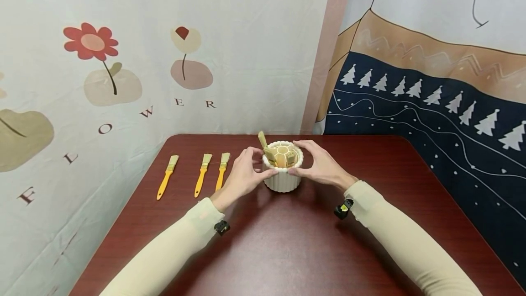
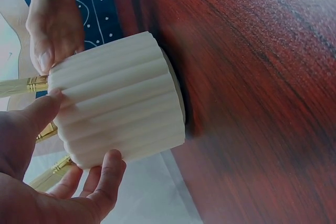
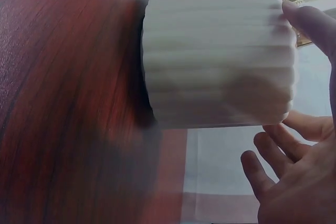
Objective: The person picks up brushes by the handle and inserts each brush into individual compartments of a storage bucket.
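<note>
A white ribbed holder [image 1: 282, 175] stands upright on the dark red table [image 1: 287, 241], near the middle of its far half. Its top is divided into compartments round a central ring; brushes stand inside, bristles up, and one brush [image 1: 264, 145] leans out toward the left over the rim. Which compartment each brush occupies cannot be told.

The left hand [image 1: 242, 175] cups the holder from the left, thumb at the rim and fingers curled round the ribbed wall; the left wrist view shows the thumb [image 2: 39, 111] and a fingertip [image 2: 107, 169] touching the wall. The right hand [image 1: 322, 163] cups it from the right, fingers arched over the far side of the rim and thumb at the near wall. In the right wrist view the thumb touches the rim, while the lower fingers [image 3: 273, 156] are spread and lie just off the wall. Both hands thus grip the holder between them.

Three yellow-handled brushes [image 1: 201, 175] lie flat on the table to the left of the left hand, side by side, bristles toward the far edge, apart from one another. Both forearms wear cream sleeves [image 1: 394, 232]. Printed cloth hangs behind the table.
</note>
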Motion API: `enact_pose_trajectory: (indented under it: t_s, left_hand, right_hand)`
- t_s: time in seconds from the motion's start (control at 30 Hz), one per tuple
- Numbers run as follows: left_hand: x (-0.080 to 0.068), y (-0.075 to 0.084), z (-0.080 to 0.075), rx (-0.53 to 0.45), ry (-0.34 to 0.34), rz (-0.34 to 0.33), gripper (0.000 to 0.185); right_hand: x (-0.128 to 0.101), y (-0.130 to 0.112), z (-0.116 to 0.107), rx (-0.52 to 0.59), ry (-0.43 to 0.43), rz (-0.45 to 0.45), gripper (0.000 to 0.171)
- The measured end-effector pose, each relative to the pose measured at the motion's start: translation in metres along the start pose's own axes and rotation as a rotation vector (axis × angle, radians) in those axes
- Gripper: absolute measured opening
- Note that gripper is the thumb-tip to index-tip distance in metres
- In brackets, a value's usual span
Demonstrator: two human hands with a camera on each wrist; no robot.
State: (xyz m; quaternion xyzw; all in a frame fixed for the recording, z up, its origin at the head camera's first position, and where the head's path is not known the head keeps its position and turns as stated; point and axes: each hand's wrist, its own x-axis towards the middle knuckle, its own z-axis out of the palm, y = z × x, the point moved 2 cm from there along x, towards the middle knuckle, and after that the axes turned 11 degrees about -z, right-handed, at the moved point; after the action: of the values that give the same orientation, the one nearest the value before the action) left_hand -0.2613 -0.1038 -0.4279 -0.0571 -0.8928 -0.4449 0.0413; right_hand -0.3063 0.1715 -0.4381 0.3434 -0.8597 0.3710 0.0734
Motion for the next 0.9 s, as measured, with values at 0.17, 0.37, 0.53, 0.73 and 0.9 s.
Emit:
enact_pose_trajectory:
  t_s: [0.17, 0.37, 0.53, 0.73, 0.9]
  left_hand:
    - [-0.0011, 0.0010, -0.0006, -0.007, -0.004, -0.003, 0.064]
    - [-0.0017, 0.0003, 0.0003, 0.002, -0.002, -0.007, 0.066]
    - [0.0008, -0.0023, 0.0019, -0.001, -0.007, -0.015, 0.067]
    - [0.0007, -0.0051, 0.0005, -0.024, -0.021, -0.018, 0.067]
    - [-0.0002, -0.0074, -0.0019, -0.038, -0.029, 0.011, 0.063]
  right_hand:
    - [0.0016, 0.0029, 0.0004, 0.007, -0.004, 0.013, 0.099]
    - [0.0020, 0.0065, 0.0013, 0.030, -0.008, 0.025, 0.098]
    - [0.0016, 0.0082, 0.0010, 0.046, -0.006, 0.028, 0.098]
    - [0.0023, 0.0050, 0.0009, 0.009, 0.002, 0.016, 0.097]
    - [0.0027, 0.0012, 0.0040, -0.013, 0.020, 0.010, 0.096]
